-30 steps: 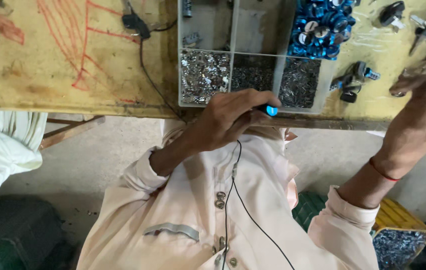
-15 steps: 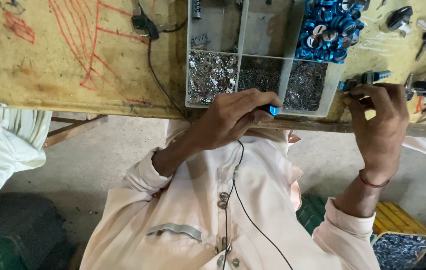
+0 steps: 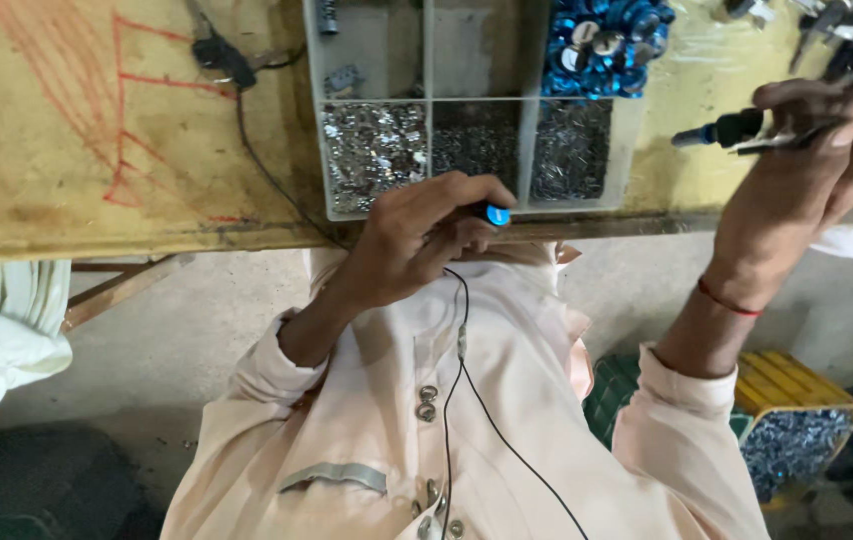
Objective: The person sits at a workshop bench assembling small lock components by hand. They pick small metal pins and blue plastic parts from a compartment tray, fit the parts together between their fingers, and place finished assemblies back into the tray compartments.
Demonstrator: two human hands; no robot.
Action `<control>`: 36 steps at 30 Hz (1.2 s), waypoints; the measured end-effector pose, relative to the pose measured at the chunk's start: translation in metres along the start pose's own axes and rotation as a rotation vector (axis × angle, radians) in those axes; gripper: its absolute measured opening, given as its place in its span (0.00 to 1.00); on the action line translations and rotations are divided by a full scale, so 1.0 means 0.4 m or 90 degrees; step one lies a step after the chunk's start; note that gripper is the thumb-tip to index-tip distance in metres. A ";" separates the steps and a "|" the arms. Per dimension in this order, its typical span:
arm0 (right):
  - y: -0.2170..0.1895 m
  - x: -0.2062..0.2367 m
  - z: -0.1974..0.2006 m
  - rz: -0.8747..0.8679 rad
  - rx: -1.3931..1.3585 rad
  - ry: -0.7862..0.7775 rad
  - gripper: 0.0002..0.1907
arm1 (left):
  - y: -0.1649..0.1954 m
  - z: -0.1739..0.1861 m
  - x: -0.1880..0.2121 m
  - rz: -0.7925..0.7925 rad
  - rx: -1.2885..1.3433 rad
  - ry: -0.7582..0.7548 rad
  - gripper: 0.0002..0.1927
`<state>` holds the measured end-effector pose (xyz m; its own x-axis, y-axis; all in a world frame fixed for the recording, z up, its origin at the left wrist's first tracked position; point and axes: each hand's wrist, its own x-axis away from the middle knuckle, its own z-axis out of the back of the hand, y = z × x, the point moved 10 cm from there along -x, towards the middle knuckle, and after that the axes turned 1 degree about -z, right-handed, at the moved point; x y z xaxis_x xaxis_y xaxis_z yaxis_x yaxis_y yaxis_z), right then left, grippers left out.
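Since the earlier frame, the right hand (image 3: pixel 812 165) has shifted toward the right end of the tabletop (image 3: pixel 97 150), fingers closed around a black tool (image 3: pixel 732 130). Left hand (image 3: pixel 422 235) rests at the tabletop's near edge, curled shut on a small blue part (image 3: pixel 497 214), just below the compartment tray (image 3: pixel 477 105) of metal bits.

Single head view, looking steeply down, close over workbench (image 3: pixel 97 150) edge and wearer's chest.
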<state>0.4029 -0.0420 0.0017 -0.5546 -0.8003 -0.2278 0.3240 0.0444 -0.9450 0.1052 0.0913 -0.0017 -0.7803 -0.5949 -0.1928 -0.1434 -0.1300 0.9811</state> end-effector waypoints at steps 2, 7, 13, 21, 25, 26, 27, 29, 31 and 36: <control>-0.013 -0.002 0.000 -0.004 -0.079 0.030 0.16 | -0.011 -0.020 -0.005 0.036 0.006 -0.003 0.15; -0.117 0.043 -0.101 0.025 -0.033 -0.026 0.16 | 0.030 -0.068 -0.022 -0.057 -0.157 -0.006 0.18; -0.213 0.127 -0.256 0.061 0.215 -0.158 0.13 | 0.083 -0.089 -0.008 -0.164 -0.201 0.033 0.22; -0.289 0.121 -0.372 0.145 0.331 -0.346 0.18 | 0.088 -0.078 0.025 -0.147 -0.201 -0.021 0.17; -0.305 0.143 -0.415 0.141 0.368 -0.374 0.22 | 0.069 -0.083 0.031 -0.107 -0.126 -0.021 0.19; -0.306 0.146 -0.411 0.135 0.378 -0.369 0.22 | 0.071 -0.084 0.032 -0.107 -0.125 -0.001 0.20; -0.295 0.145 -0.396 0.095 0.372 -0.364 0.21 | 0.075 -0.088 0.033 -0.106 -0.122 0.017 0.22; -0.263 0.135 -0.351 0.018 0.356 -0.351 0.18 | 0.065 -0.086 0.029 -0.074 -0.067 0.029 0.27; -0.234 0.087 -0.244 -0.047 0.272 -0.187 0.16 | 0.044 -0.081 0.021 -0.011 0.048 0.021 0.32; -0.155 0.021 -0.133 -0.058 0.244 -0.040 0.12 | 0.055 0.108 0.073 0.055 -0.259 0.145 0.13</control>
<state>0.3374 -0.0199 0.0459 -0.5501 -0.8261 -0.1218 0.5451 -0.2448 -0.8019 0.0530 0.1052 0.0150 -0.6189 -0.7701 -0.1544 0.2014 -0.3456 0.9165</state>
